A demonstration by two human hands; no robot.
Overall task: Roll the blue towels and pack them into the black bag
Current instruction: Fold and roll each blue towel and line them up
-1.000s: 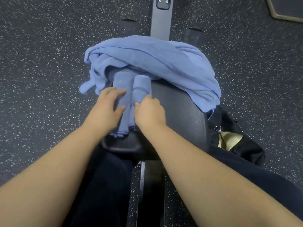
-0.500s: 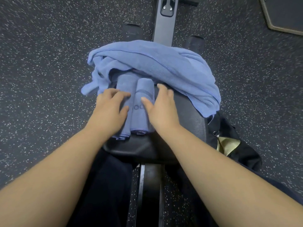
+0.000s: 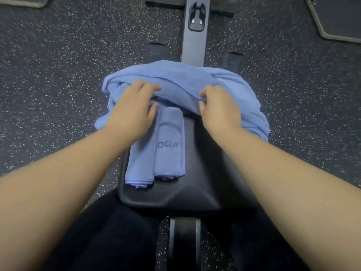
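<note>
Both hands (image 3: pixel 134 112) (image 3: pixel 218 108) apparently gripping loose blue towel (image 3: pixel 185 81).

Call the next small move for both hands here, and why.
Probably lift the loose towel off the pile and spread it on the seat for rolling. Both the left hand and the right hand already have curled fingers on its near fold, the folded towel lies finished beside them, and the crumpled one is not yet rolled. The bag is out of view.

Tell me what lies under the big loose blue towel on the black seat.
The loose blue towel drapes over the black seat and covers the far ends of the two rolled towels. Both hands, left and right, grasp its near edge. Anything else beneath is hidden.
</note>
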